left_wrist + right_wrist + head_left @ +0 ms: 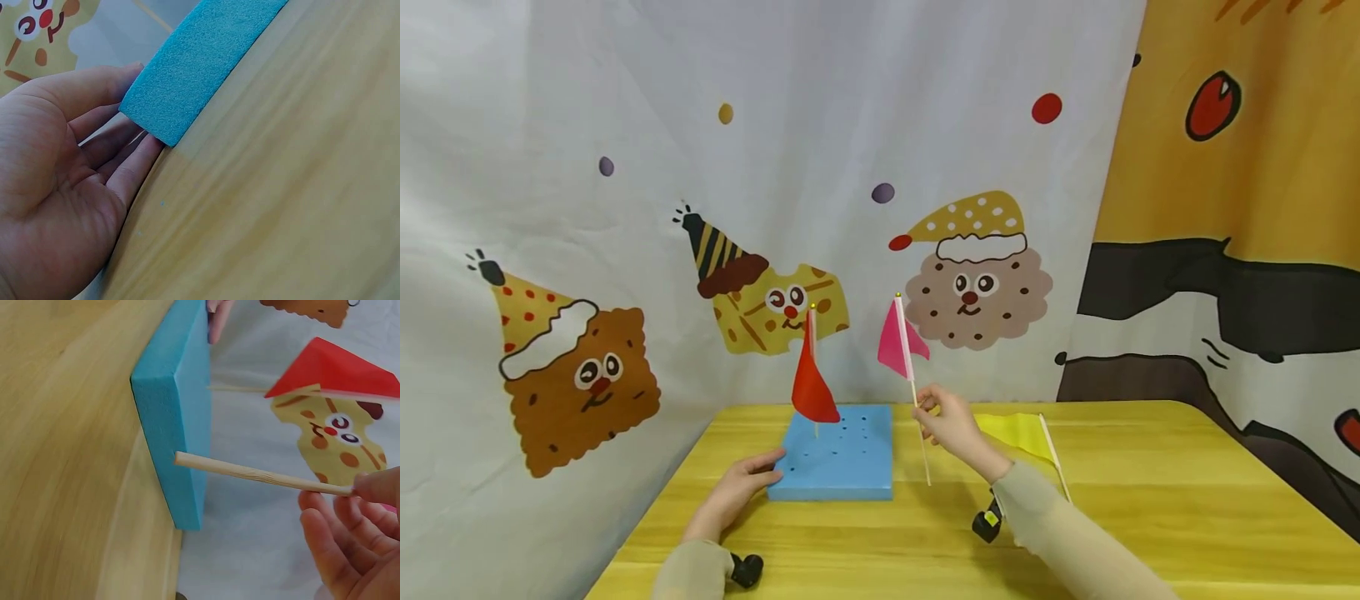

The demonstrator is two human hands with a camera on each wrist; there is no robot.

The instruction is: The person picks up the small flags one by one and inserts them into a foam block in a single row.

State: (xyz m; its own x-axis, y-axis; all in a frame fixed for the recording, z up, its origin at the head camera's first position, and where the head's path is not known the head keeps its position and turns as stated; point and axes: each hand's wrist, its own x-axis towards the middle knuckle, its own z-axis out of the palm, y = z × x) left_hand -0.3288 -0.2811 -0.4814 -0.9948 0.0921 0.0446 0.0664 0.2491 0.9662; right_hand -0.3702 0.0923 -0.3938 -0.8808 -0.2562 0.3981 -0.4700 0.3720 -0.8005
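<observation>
Pinching a round wooden flagstick [250,472], the right hand [955,425] hovers.

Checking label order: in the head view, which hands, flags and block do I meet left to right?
Left hand → red flag → pink flag → yellow flag. Left out: blue block and right hand, since each overlaps a flag.
</observation>
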